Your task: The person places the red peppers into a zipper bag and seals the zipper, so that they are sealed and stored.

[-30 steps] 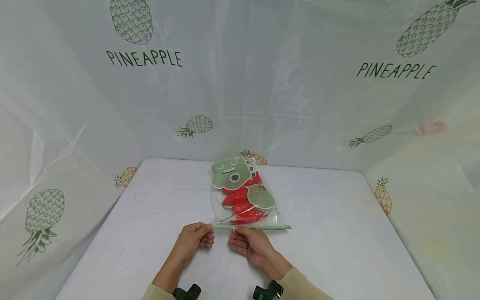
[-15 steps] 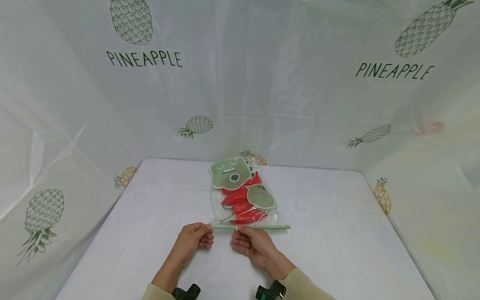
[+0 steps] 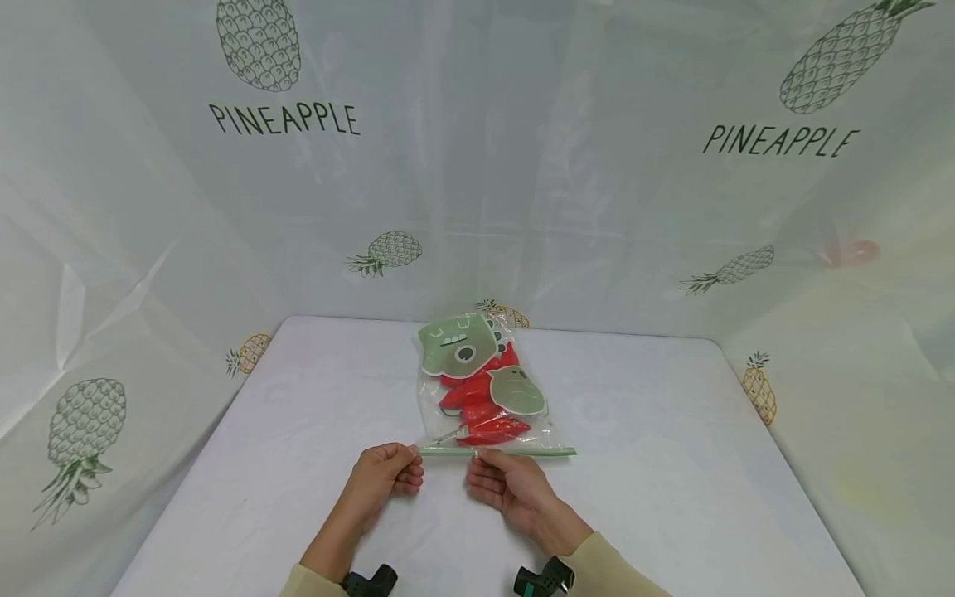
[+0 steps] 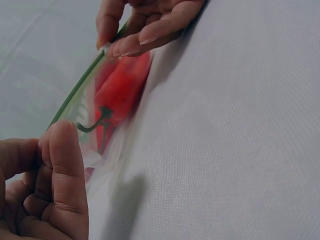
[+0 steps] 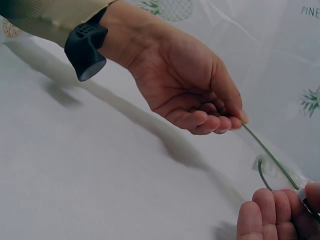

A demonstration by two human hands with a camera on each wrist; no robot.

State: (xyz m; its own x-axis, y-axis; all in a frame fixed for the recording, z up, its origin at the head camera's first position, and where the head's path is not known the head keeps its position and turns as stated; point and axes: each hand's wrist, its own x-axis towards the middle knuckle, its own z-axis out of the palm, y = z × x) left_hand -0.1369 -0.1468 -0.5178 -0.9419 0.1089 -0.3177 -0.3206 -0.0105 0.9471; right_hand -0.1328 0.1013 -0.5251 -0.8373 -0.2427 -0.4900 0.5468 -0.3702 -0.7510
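- Clear plastic zip bag (image 3: 485, 390) with a green seal strip (image 3: 515, 452) lies flat on the white cloth-covered table (image 3: 671, 464), seal end toward the person, closed end toward the pineapple-print backdrop (image 3: 283, 120).
- Inside the bag: red chilli peppers with dark green stems (image 3: 481, 406); green cartoon-face shapes (image 3: 457, 350) show toward the closed end. Whether these are printed on the bag or loose inside, cannot tell.
- Left hand (image 3: 384, 477) pinches the bag's near-left corner, thumb against curled fingers. Judged an anchor, keeping the strip taut and the bag from sliding.
- Right hand (image 3: 507, 489) grips the strip a little right of the left hand, fingertips (image 4: 127, 47) curled over its edge, thumb beneath. The slider-like white bit (image 5: 301, 191) sits at these fingers.
- Between the two hands the strip runs straight and thin (image 5: 270, 156); right of the right hand it lies on the table.
- Black wrist-camera mounts (image 3: 373, 580) sit on both forearms, below the bag.
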